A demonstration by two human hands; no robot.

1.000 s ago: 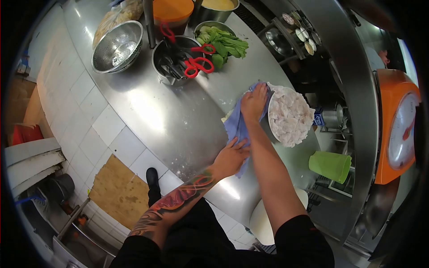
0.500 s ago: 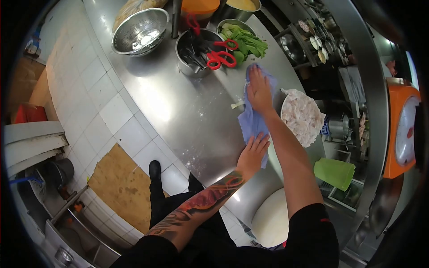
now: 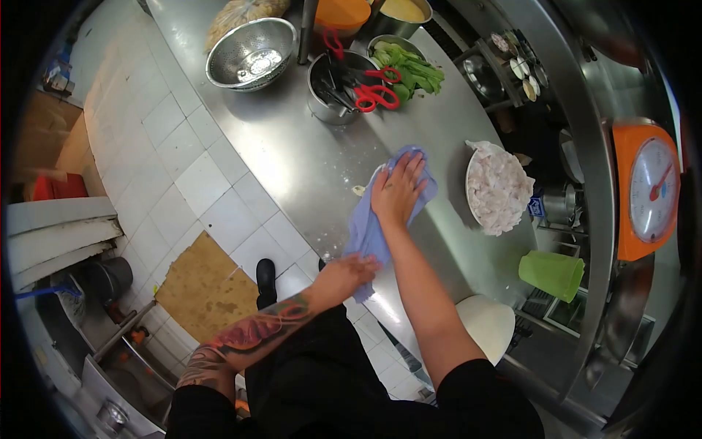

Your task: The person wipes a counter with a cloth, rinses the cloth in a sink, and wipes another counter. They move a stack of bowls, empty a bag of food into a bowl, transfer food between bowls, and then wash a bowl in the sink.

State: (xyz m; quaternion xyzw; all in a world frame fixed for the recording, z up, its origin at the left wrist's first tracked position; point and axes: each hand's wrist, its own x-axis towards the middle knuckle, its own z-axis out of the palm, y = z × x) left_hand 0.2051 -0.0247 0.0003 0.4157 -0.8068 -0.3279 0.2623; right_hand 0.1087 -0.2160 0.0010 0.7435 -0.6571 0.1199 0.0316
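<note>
A bluish-purple cloth (image 3: pixel 365 227) lies spread and crumpled on the steel table (image 3: pixel 292 168). My right hand (image 3: pixel 398 190) presses flat on its upper part, fingers spread. On the cloth's lower end, near the table's front edge, rests my left hand (image 3: pixel 344 279); its fingers reach over the cloth and are slightly blurred. A small pale scrap (image 3: pixel 358 190) sits just left of the cloth, and white powdery specks mark the steel around it.
To the right stands a bowl heaped with pale, floury pieces (image 3: pixel 499 189). Along the back are a steel colander (image 3: pixel 252 55), a pot of red-handled scissors (image 3: pixel 335 102) and leafy greens (image 3: pixel 406 69). A green container (image 3: pixel 552 274) and an orange scale (image 3: pixel 647 190) are at the right.
Both hands have slid the cloth left and toward me across the table. My left hand has moved further toward the front edge. The view has shifted slightly.
</note>
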